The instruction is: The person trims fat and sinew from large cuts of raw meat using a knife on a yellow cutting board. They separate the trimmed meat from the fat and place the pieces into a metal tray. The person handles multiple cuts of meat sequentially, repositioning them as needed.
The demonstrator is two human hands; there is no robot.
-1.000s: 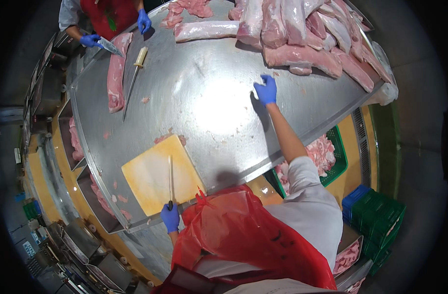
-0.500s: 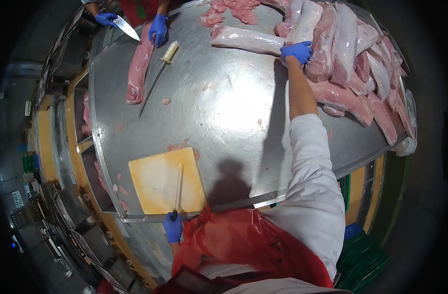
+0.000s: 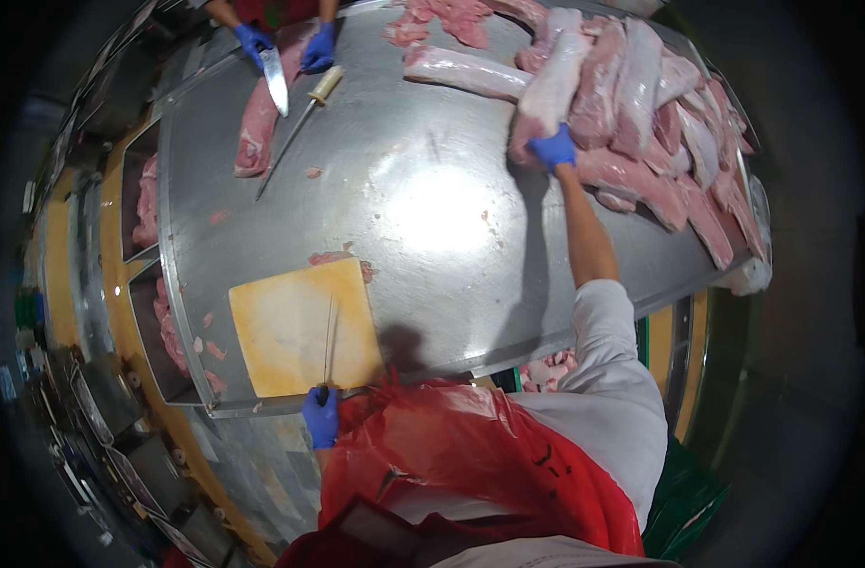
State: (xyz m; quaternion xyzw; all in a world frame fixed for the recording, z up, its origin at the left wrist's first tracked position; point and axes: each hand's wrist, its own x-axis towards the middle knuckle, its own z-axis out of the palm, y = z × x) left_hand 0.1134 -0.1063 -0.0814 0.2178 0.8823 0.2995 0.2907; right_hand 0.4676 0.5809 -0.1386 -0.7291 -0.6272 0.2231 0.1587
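Note:
My left hand, in a blue glove, is closed round the black handle of a thin-bladed knife. Its blade points away from me over a yellowed white cutting board at the table's near edge. At the far right, my gloved right hand grips the near end of a long, pale pork loin. My fingers are partly hidden against the meat. That loin's far part lies among a heap of other pork loins. Another loin lies sideways just left of it.
Across the metal table, a co-worker's blue-gloved hands hold a wide knife over a meat strip. A sharpening steel lies beside it. Pink trimmings sit at the back. Metal bins with meat stand along the left edge.
My right hand has drawn the gripped loin toward me, out from the heap. My left hand still holds the knife over the board. The co-worker's knife has moved right, over the meat strip.

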